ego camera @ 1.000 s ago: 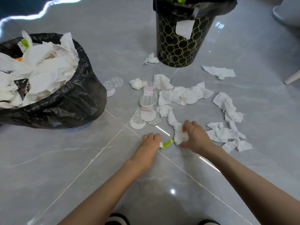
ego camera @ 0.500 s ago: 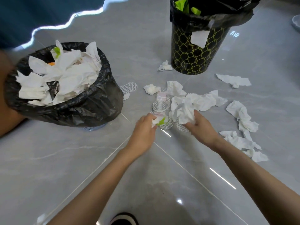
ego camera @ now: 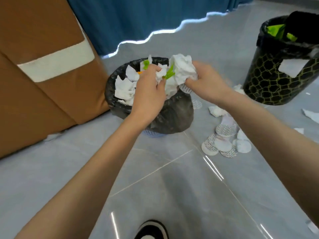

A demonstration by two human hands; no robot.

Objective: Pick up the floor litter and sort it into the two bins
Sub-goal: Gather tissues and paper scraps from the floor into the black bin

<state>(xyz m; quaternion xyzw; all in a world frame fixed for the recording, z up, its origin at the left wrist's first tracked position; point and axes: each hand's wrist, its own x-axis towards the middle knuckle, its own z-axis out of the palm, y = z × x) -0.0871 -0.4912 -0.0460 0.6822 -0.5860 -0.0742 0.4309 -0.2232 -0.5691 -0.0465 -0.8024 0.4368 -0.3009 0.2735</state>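
Grey glossy floor tiles (ego camera: 172,187) run under both bins, with a brown cardboard box (ego camera: 43,83) and a blue curtain (ego camera: 138,18) behind. I have both hands raised over the low bin lined with a black plastic bag (ego camera: 172,116), which is already heaped with white tissue.

The left hand (ego camera: 148,95) is clamped on a small crumpled white tissue (ego camera: 160,76) with a bright green scrap (ego camera: 170,73) poking out. The right hand (ego camera: 207,81) grips a bigger wad of crumpled white tissue (ego camera: 183,69), and a round white disc with a printed grid (ego camera: 186,87) sticks out beneath its fingers. The tall black bin with a yellow-green honeycomb pattern (ego camera: 269,83) stands well apart to the right, with green pieces showing inside.

My worry is mis-sorting. If both handfuls drop together, the green scrap and the disc would likely land among tissue. The heap also sits high, so loose pieces could slide off the rim. More round printed discs (ego camera: 222,144) and a tissue clump (ego camera: 215,111) wait on the floor.
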